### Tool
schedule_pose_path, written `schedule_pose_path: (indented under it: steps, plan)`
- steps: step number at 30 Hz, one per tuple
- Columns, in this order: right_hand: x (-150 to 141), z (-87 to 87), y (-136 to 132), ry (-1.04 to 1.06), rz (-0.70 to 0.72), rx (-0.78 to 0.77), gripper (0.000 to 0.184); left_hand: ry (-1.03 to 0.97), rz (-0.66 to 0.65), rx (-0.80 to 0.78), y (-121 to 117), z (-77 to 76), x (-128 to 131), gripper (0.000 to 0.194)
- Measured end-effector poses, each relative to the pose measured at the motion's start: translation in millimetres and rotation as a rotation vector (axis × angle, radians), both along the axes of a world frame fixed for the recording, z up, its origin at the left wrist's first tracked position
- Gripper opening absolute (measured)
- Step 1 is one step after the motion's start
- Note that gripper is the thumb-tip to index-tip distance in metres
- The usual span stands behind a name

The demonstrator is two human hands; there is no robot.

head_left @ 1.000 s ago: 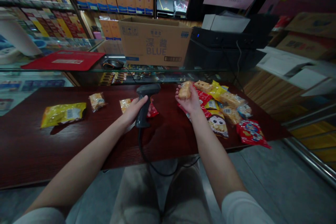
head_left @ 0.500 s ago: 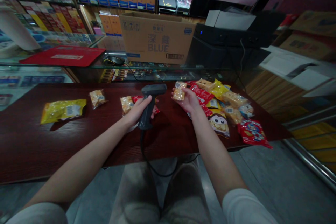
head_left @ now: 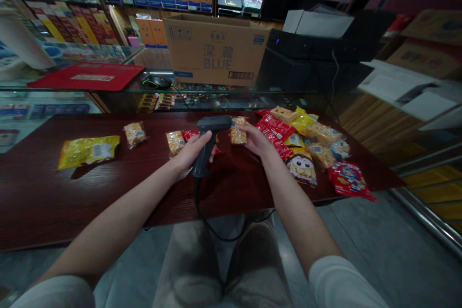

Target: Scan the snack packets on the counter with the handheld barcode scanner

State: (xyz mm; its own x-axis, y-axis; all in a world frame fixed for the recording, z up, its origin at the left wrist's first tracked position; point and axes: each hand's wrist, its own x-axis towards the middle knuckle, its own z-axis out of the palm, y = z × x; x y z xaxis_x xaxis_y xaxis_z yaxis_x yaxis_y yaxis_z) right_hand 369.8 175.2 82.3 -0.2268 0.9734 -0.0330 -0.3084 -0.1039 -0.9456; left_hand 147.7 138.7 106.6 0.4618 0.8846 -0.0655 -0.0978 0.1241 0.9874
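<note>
My left hand (head_left: 195, 150) is wrapped round the grip of a dark barcode scanner (head_left: 212, 124), whose head points right. Just beyond that head, my right hand (head_left: 253, 138) grips a small clear-wrapped snack pack (head_left: 238, 131) by its right side. Partly behind my left hand lie another clear-wrapped snack (head_left: 175, 142) and a red packet (head_left: 190, 134). Farther left are a wrapped snack (head_left: 134, 134) and a yellow bag (head_left: 89, 152) with a barcode label. Right of my right hand is a pile with red packets (head_left: 275, 131) and a bag with a cartoon face (head_left: 301, 167).
The dark red wooden table (head_left: 144, 192) carries these packs. A red packet (head_left: 350, 179) sits by its right front edge. Behind stands a glass counter with a cardboard box (head_left: 216, 50), a mouse (head_left: 156, 82) and a red mat (head_left: 88, 76). The scanner's cable (head_left: 212, 233) hangs over the table's front edge.
My right hand has turned the snack pack and brought it left, up to the scanner's head. My left hand has shifted the scanner slightly right. The packs on the table have stayed put.
</note>
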Motion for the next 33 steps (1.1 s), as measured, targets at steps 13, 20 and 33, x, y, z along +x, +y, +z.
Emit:
schedule_pose_path:
  steps: [13,20,33]
  plan:
    - [62.4,20.7,-14.3,-0.91,-0.834,0.336,0.064,-0.065,0.085,0.023,11.7,10.8,-17.0,0.06]
    - [110.4,33.6,-39.4,-1.451,-0.932,0.172,0.035,-0.07,0.137,0.023,44.5,8.6,-49.8,0.061]
    - [-70.9,-13.5,5.6,-1.161,-0.062,0.221,0.042,-0.054,0.185,-0.047,49.1,8.9,-57.2,0.058]
